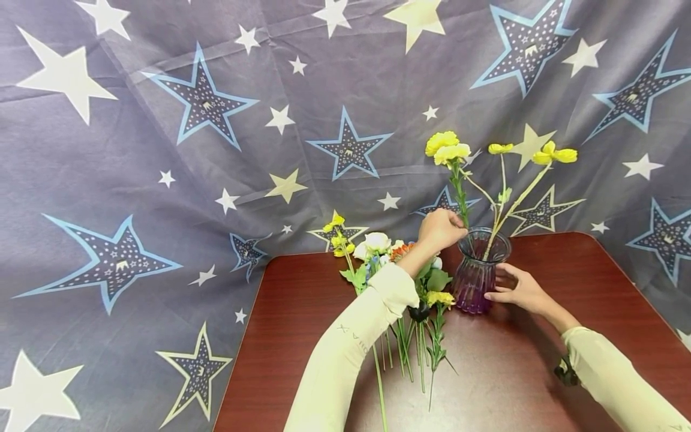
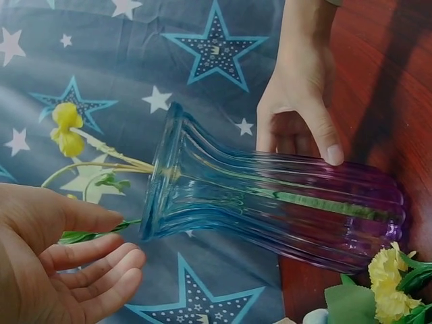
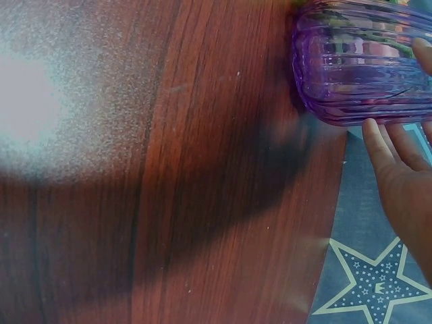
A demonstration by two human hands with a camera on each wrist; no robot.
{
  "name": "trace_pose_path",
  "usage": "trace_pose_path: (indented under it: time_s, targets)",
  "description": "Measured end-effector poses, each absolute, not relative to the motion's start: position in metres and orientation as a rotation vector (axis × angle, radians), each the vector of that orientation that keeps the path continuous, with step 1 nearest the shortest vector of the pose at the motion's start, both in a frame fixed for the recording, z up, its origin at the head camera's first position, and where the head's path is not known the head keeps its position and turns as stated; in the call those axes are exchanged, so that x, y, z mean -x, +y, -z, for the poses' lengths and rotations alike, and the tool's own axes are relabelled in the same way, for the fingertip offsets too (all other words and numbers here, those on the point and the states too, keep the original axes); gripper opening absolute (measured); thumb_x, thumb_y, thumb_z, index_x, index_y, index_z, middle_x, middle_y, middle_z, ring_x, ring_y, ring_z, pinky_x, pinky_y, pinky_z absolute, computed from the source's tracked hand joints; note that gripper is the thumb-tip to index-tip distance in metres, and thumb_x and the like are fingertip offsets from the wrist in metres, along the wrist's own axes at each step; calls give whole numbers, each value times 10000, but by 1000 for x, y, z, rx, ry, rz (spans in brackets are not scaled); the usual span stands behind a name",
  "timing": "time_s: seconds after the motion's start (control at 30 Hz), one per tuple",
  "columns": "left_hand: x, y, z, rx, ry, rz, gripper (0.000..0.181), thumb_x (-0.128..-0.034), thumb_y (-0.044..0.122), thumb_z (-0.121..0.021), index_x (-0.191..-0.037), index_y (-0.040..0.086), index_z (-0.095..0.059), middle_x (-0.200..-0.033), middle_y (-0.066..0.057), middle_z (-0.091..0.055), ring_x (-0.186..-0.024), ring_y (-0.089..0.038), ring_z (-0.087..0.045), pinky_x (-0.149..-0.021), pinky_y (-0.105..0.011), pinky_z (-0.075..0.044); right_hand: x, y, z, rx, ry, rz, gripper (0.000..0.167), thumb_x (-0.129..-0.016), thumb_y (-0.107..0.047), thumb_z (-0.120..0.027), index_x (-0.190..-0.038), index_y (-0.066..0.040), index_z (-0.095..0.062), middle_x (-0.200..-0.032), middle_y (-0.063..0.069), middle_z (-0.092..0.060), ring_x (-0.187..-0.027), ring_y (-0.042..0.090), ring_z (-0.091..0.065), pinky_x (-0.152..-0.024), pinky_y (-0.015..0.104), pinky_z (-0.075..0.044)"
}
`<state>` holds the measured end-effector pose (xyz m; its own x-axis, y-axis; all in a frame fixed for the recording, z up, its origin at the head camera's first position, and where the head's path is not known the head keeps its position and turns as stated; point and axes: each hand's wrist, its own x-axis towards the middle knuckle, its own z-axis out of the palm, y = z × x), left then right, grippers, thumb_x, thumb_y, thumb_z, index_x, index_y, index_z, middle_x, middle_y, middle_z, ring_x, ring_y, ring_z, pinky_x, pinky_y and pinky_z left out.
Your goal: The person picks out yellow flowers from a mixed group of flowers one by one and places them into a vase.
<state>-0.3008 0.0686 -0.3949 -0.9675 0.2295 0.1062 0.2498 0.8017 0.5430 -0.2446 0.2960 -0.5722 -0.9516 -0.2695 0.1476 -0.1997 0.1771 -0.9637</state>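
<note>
A ribbed glass vase (image 1: 475, 279), blue at the mouth and purple at the base, stands upright on the table. Two yellow flowers on bare tan stems (image 1: 504, 225) lean out of it. At the rim, my left hand (image 1: 441, 231) pinches the green leafy stem of yellow carnations (image 1: 447, 150); the stem's lower end enters the mouth. My right hand (image 1: 520, 291) holds the vase's right side, thumb toward the front. In the left wrist view its thumb rests on the glass (image 2: 297, 182), fingers partly hidden behind. The right wrist view catches the purple base (image 3: 358, 64) and the fingers touching it.
Several artificial flowers lie left of the vase, white roses (image 1: 376, 243) and a yellow bloom (image 1: 439, 298) among them, stems pointing toward the front. A star-patterned cloth (image 1: 270, 198) hangs behind the red-brown table (image 1: 518, 372). A dark object (image 1: 565, 372) is beside the right sleeve.
</note>
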Motion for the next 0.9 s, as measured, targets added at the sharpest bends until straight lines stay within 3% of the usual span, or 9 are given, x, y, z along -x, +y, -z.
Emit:
trace_pose_path:
  time_s: [0.17,0.43,0.6,0.73,0.9]
  targets:
    - [301,63,394,392,-2941,951,90,-876,311,-806,-899,224,-812,-923,82,-785,-845,-115,-701,-744,-201,-545,245,296,574,465,2371,1914,667,-798,98,-795,-1325,185,-396,-1129,-237,-590,-1021,-97,-627,-869,164,-586]
    - [299,45,388,447,-2935,1155,102,-890,245,-791,-932,155,-811,-912,4,-797,-728,-99,-686,-628,-167,-491,247,297,575,467,2362,1915,698,-803,84,-796,-1354,193,-381,-1136,-242,-591,-1030,-91,-624,-874,164,-584]
    - [297,31,389,409,-2942,1368,90,-895,207,-790,-932,125,-799,-840,-44,-784,-615,-75,-673,-589,-215,-548,246,295,575,477,2360,1928,669,-796,93,-797,-1332,177,-406,-1136,-227,-605,-1027,-79,-635,-870,167,-586]
    - [296,19,391,394,-2944,1452,91,-904,187,-781,-944,108,-802,-910,-74,-788,-644,-85,-687,-608,-252,-572,246,295,575,485,2359,1937,615,-792,105,-795,-1297,142,-446,-1130,-220,-618,-1025,-71,-643,-869,166,-587]
    - [295,7,400,355,-2965,1521,88,-912,169,-750,-939,110,-808,-847,-80,-785,-638,-96,-672,-576,-228,-531,245,295,572,496,2362,1937,602,-790,107,-795,-1286,143,-456,-1121,-231,-626,-1022,-74,-644,-866,171,-590]
